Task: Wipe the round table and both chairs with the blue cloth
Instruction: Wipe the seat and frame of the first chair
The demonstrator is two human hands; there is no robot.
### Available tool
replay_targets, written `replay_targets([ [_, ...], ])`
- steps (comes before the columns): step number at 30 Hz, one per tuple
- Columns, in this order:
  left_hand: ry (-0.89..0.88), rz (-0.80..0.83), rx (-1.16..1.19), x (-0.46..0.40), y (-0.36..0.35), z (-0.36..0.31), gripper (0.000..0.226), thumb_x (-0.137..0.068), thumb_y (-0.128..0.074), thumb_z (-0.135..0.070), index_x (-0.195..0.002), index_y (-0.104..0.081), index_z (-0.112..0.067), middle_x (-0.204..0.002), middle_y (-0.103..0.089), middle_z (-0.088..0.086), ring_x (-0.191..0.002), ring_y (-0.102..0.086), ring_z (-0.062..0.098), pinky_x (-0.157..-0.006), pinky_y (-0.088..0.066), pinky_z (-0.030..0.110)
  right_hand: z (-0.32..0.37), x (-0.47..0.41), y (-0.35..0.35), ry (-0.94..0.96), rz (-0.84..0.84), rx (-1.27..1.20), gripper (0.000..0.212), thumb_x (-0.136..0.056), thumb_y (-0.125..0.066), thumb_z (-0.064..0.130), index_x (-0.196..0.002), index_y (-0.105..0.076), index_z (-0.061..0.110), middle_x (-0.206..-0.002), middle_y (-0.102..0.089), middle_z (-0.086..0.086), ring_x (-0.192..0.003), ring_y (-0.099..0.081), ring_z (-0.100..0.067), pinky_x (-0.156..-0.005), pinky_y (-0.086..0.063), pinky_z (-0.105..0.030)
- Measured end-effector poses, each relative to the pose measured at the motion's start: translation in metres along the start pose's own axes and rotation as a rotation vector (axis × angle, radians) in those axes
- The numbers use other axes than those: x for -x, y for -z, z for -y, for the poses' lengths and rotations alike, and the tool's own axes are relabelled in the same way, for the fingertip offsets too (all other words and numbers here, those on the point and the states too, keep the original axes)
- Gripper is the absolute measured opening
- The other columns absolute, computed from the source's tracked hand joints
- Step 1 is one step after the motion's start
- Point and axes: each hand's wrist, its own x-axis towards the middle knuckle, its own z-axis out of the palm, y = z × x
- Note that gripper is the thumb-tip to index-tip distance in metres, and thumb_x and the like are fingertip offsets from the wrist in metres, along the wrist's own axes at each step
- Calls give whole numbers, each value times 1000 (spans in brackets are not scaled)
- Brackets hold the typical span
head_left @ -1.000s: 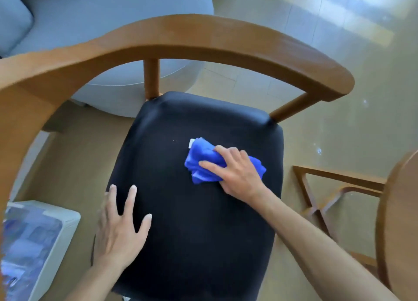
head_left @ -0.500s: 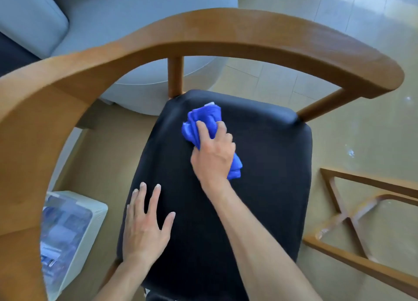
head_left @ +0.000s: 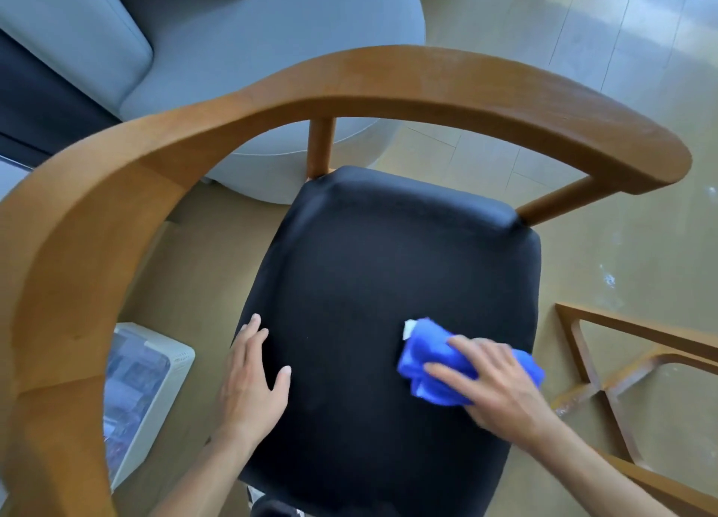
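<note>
A wooden chair with a curved backrest [head_left: 349, 85] and a black padded seat [head_left: 380, 267] fills the view. My right hand [head_left: 493, 384] presses the bunched blue cloth [head_left: 427, 361] onto the seat near its right edge, fingers spread over the cloth. A small white tag sticks out of the cloth's upper left end. My left hand [head_left: 252, 376] rests flat on the left edge of the seat, fingers straight. The round table's top is out of view.
A grey sofa [head_left: 217, 38] stands behind the chair. A white box-shaped appliance [head_left: 143, 392] sits on the floor at the left. Wooden base struts [head_left: 606, 384] lie on the floor at the right. The floor is glossy beige tile.
My right hand has swept the blue cloth from the back middle of the seat toward the front right edge. My left hand stays on the seat's left edge.
</note>
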Motion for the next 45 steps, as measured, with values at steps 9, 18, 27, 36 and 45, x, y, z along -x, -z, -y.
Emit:
replay_targets([
  [9,18,6,110,-1,11,-5,46,-92,-50,-3,-136,-43,-16,-154,-26,-16,-143,-24,9,-115,-27,35,29,-81,-14,-1182,-226,-29,49,-83,-61,16,-131,-55,17,-133,-46,-26,-90,-50,-45,-74,-42,-50],
  [18,216,-91,346,-23,28,10,48,-91,-35,8,-118,-66,-18,-127,-63,4,-116,-56,22,-99,-38,25,214,-108,-64,-340,-129,-188,39,-80,-45,4,-106,-66,23,-108,-63,-17,-64,-41,-26,-57,-31,-36],
  [27,124,6,174,-13,12,-2,45,-96,-46,-18,-140,-45,-30,-155,-29,-2,-141,-27,17,-111,-24,36,140,0,-56,500,250,-48,49,-94,-24,11,-121,-58,34,-122,-54,-4,-79,-44,-24,-68,-34,-32],
  [36,-32,26,-305,8,-15,-19,68,-93,-52,-34,-152,-18,-29,-159,4,13,-146,1,32,-116,-17,54,-62,28,9,-138,14,67,56,-65,-69,-4,-114,-70,24,-121,-61,-17,-88,-59,-39,-72,-50,-45],
  [45,-179,150,-528,13,-26,-19,90,-78,-62,-62,-150,-11,-41,-157,18,8,-145,15,31,-112,-16,61,8,43,-19,-1101,-371,-250,49,-83,-63,3,-131,-58,12,-128,-48,-24,-106,-51,-44,-92,-45,-48],
])
